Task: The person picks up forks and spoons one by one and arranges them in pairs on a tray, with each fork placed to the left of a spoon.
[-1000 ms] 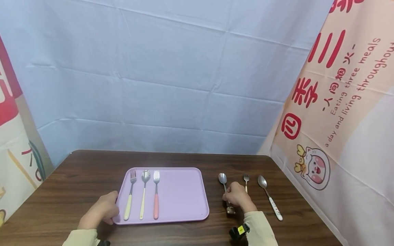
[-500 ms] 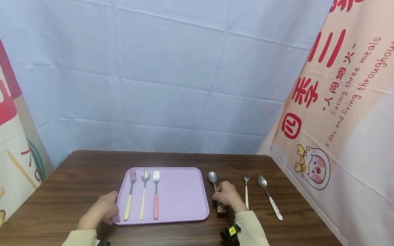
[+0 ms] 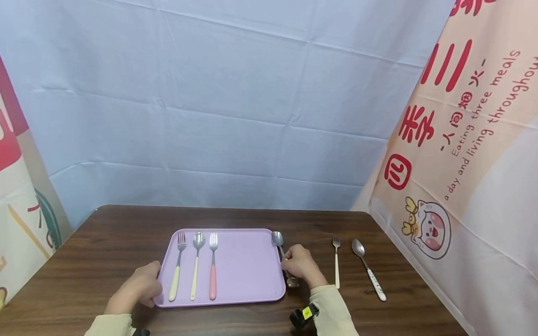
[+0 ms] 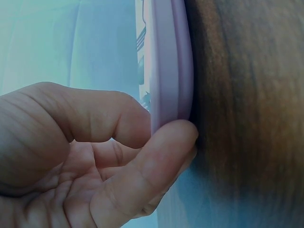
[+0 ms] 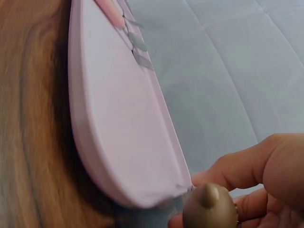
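In the head view a purple tray [image 3: 248, 266] bears a fork with a pale yellow handle [image 3: 174, 283], a spoon with a cream handle [image 3: 194, 282] and a fork with a pink handle [image 3: 213, 282]. My left hand [image 3: 140, 285] pinches the tray's left edge; the left wrist view shows thumb and finger on the rim [image 4: 166, 71]. My right hand [image 3: 303, 265] pinches a metal spoon [image 3: 277, 238] by its handle, its bowl over the tray's right rim. The brown rounded handle end [image 5: 209, 209] shows below the fingers in the right wrist view.
Right of my right hand, a small fork with a cream handle [image 3: 337, 270] and a spoon with a white patterned handle [image 3: 375, 284] lie on the brown wooden table [image 3: 403, 289]. A light blue cloth [image 3: 227, 116] hangs behind, with a printed cloth at each side.
My right hand has moved left with the metal spoon, from beside the small fork to the tray's right edge, and the small fork's handle is uncovered. My left hand and the tray have stayed in place.
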A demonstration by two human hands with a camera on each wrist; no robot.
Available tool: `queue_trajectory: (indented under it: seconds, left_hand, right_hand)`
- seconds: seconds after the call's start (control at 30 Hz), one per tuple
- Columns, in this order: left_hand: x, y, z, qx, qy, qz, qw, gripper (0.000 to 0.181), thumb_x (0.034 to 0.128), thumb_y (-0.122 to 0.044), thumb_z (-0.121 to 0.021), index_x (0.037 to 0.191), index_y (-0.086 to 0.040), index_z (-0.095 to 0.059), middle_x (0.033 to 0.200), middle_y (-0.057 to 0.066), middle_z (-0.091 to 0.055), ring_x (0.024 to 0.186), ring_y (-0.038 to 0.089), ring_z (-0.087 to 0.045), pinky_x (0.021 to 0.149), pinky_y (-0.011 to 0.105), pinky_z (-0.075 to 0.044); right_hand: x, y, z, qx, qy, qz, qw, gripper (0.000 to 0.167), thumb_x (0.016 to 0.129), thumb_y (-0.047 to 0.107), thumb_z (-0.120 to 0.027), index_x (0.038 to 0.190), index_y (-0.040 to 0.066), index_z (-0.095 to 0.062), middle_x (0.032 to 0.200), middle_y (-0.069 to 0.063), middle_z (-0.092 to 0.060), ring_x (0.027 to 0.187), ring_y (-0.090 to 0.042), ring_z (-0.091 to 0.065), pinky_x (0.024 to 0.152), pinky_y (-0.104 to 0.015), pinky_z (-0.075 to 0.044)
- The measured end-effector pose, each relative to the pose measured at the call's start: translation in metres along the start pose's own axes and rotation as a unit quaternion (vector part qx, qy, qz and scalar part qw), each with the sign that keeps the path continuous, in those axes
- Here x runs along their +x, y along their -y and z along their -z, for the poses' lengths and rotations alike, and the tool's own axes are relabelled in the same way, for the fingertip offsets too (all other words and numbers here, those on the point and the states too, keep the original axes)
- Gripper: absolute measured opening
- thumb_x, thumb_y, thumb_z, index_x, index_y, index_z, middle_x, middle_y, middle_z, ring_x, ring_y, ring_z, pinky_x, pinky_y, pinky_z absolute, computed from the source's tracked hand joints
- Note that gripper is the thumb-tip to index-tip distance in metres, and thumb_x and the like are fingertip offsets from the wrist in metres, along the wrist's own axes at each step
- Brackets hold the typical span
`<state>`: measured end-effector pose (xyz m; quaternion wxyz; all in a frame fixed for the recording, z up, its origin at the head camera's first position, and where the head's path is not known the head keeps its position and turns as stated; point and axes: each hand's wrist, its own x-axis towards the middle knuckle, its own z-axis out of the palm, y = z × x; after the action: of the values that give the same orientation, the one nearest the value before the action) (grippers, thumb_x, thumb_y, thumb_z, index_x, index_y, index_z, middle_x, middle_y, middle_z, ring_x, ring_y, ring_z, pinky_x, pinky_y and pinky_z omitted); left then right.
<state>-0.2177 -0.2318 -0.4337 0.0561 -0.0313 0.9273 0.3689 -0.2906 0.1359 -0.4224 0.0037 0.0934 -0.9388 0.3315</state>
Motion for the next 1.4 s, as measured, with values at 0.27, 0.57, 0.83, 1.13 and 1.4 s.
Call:
queue_trajectory:
  seconds: [0.27, 0.57, 0.83, 1.13, 1.4]
  left_hand:
    - [0.001, 0.0, -0.001, -0.004, 0.002, 0.002, 1.0, 0.032, 0.0621, 0.017, -0.048, 0.093, 0.011, -0.043, 0.074, 0.022, -0.047, 0.048, 0.025, -0.057, 0.039, 0.03, -0.054]
    - [0.001, 0.0, -0.001, 0.001, 0.003, 0.001, 1.0, 0.03, 0.0633, 0.017, -0.049, 0.093, 0.011, -0.043, 0.074, 0.022, -0.048, 0.048, 0.024, -0.057, 0.04, 0.029, -0.054]
    - [0.001, 0.0, -0.001, 0.003, 0.002, -0.001, 1.0, 0.03, 0.0628, 0.017, -0.048, 0.092, 0.011, -0.043, 0.074, 0.022, -0.048, 0.049, 0.024, -0.057, 0.039, 0.029, -0.054]
    - [0.002, 0.001, 0.0, 0.009, 0.004, 0.003, 0.9999, 0.03, 0.0636, 0.016, -0.048, 0.093, 0.011, -0.043, 0.075, 0.022, -0.048, 0.051, 0.024, -0.057, 0.04, 0.029, -0.055]
    - [0.001, 0.001, 0.0, 0.001, 0.0, -0.003, 1.0, 0.029, 0.0628, 0.016, -0.047, 0.091, 0.011, -0.043, 0.074, 0.021, -0.047, 0.049, 0.025, -0.057, 0.04, 0.03, -0.055]
  right_hand:
    - [0.001, 0.014, -0.008, -0.009, -0.007, 0.008, 0.9999, 0.029, 0.066, -0.001, -0.056, 0.048, 0.014, -0.038, 0.042, 0.008, -0.037, 0.039, -0.008, -0.038, 0.034, -0.017, -0.028]
    - [0.006, 0.029, -0.023, 0.005, 0.007, 0.008, 0.9999, 0.029, 0.067, 0.0, -0.058, 0.049, 0.014, -0.039, 0.044, 0.007, -0.038, 0.041, -0.008, -0.041, 0.035, -0.017, -0.032]
    - [0.01, 0.043, -0.044, 0.014, 0.016, 0.021, 0.9996, 0.029, 0.067, 0.0, -0.062, 0.049, 0.013, -0.044, 0.043, 0.006, -0.042, 0.041, -0.008, -0.045, 0.036, -0.018, -0.034]
    - [0.011, 0.067, -0.059, 0.004, 0.013, 0.049, 0.9987, 0.022, 0.065, 0.001, -0.065, 0.05, 0.009, -0.05, 0.044, 0.006, -0.044, 0.043, -0.009, -0.044, 0.039, -0.018, -0.036]
    - [0.011, 0.083, -0.071, 0.015, 0.02, 0.049, 0.9985, 0.022, 0.065, 0.001, -0.065, 0.05, 0.008, -0.051, 0.044, 0.005, -0.045, 0.043, -0.01, -0.045, 0.04, -0.019, -0.039]
